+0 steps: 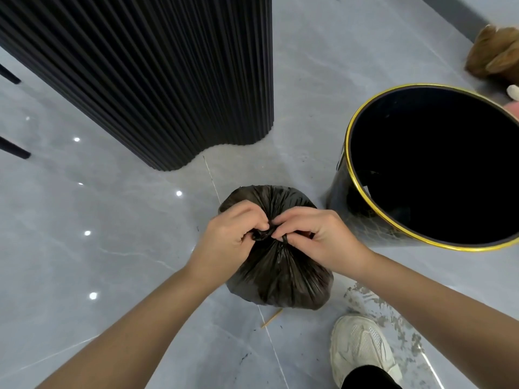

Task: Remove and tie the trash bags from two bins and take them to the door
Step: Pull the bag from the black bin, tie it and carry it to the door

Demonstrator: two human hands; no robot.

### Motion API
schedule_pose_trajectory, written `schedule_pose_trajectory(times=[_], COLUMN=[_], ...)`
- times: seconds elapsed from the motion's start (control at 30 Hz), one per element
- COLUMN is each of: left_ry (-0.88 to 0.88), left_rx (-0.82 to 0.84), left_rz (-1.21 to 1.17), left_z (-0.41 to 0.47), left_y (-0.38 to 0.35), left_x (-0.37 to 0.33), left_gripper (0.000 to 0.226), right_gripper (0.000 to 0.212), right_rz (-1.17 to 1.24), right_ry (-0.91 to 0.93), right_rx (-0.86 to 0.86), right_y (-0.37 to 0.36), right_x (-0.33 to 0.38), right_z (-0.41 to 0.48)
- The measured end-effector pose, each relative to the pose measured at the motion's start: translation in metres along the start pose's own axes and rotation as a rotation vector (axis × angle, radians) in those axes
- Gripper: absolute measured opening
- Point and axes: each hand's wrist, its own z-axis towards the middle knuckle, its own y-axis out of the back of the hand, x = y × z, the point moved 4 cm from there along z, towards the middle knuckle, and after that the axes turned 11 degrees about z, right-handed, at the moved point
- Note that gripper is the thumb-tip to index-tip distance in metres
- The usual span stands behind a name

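Trash bag (276,276) sits on the floor (98,248) at lower centre of the frame, just left of your pale sneaker (362,349): thin black plastic, glossy and finely pleated, its folds running up to a gathered neck. Your left hand (233,234) and right hand (314,234) meet at that neck, each grip pinched on a twisted strand of the plastic where a small knot shows between your fingertips. A thin wooden stick (271,318) lies on the grey, polished, marble-veined tiles just below the bag. To the right of the bag stands the bin (351,197), round, black, with a gold rim and a dark interior. Farther off, at upper left, rises a black ribbed column (168,80) with a wavy base. A brown furry object (494,54) lies at the upper right edge.
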Motion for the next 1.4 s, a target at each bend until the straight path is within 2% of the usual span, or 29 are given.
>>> schedule_pose_trajectory(times=[0.07, 0.13, 0.2, 0.27, 0.33, 0.4, 0.47, 0.53, 0.67, 0.73, 0.8, 0.87, 0.97, 1.03, 1.1, 1.13, 1.2, 1.27, 1.33, 1.4], left_ry=[0.185, 0.602, 0.985, 1.118, 1.100, 1.060, 1.004, 0.894, 0.476, 0.231, 0.125, 0.273, 0.874, 1.154, 1.218, 1.234, 1.277, 1.267, 1.195, 1.022], left_rx=[0.030, 0.128, 0.368, 0.696, 0.857, 0.833, 0.699, 0.540, 0.255, 0.154, 0.130, 0.175, 0.306, 0.556, 0.788, 0.816, 0.745, 0.602, 0.452, 0.345], left_rz=[-0.143, -0.453, -0.698, -0.714, -0.722, -0.711, -0.680, -0.599, -0.292, -0.235, -0.178, -0.282, -0.687, -0.786, -0.828, -0.871, -0.896, -0.856, -0.819, -0.701], left_z=[-0.001, 0.002, 0.001, 0.001, 0.000, 0.002, 0.005, 0.005, 0.000, -0.001, -0.005, -0.008, -0.011, -0.013, -0.013, -0.013, -0.011, -0.009, -0.008, -0.009], left_y=[-0.001, -0.006, -0.013, -0.014, -0.015, -0.017, -0.015, -0.015, -0.010, -0.005, -0.003, -0.006, -0.015, -0.020, -0.020, -0.021, -0.021, -0.023, -0.024, -0.022], left_x=[0.005, 0.011, 0.010, 0.004, 0.000, 0.001, 0.003, 0.006, 0.001, -0.003, -0.001, 0.002, 0.001, -0.004, -0.011, -0.011, -0.007, -0.004, -0.002, -0.001], left_gripper=[0.026, 0.024, 0.010, 0.034, 0.043, 0.028, 0.014, 0.011, 0.032, 0.028, 0.028, 0.029, 0.012, 0.024, 0.037, 0.035, 0.023, 0.010, 0.005, 0.008], right_gripper=[0.019, 0.017, 0.015, 0.013, 0.014, 0.016, 0.017, 0.015, 0.015, 0.015, 0.015, 0.014, 0.014, 0.014, 0.013, 0.013, 0.012, 0.013, 0.015, 0.016], right_rz=[-0.030, -0.073, -0.141, -0.219, -0.300, -0.337, -0.306, -0.257, -0.108, -0.049, -0.048, -0.086, -0.182, -0.267, -0.356, -0.386, -0.411, -0.400, -0.348, -0.227], right_ry=[0.021, 0.047, 0.089, 0.154, 0.226, 0.224, 0.155, 0.100, 0.048, 0.040, 0.050, 0.072, 0.161, 0.247, 0.299, 0.313, 0.323, 0.306, 0.251, 0.144], right_rx=[-0.027, -0.060, -0.063, -0.025, 0.029, 0.039, 0.003, -0.022, -0.013, 0.004, -0.004, -0.026, -0.004, 0.048, 0.077, 0.083, 0.092, 0.101, 0.104, 0.079], right_y=[-0.001, -0.002, -0.005, -0.010, -0.014, -0.015, -0.011, -0.008, -0.002, 0.000, 0.000, -0.002, -0.006, -0.011, -0.015, -0.016, -0.017, -0.016, -0.015, -0.012], right_x=[-0.001, -0.002, -0.003, -0.001, 0.000, 0.000, -0.003, -0.007, -0.011, -0.012, -0.012, -0.013, -0.010, -0.007, -0.006, -0.006, -0.005, -0.006, -0.009, -0.012], right_z=[0.001, 0.000, -0.001, -0.001, -0.003, -0.006, -0.010, -0.012, -0.007, -0.006, -0.007, -0.009, -0.010, -0.011, -0.012, -0.013, -0.013, -0.012, -0.009, -0.007])
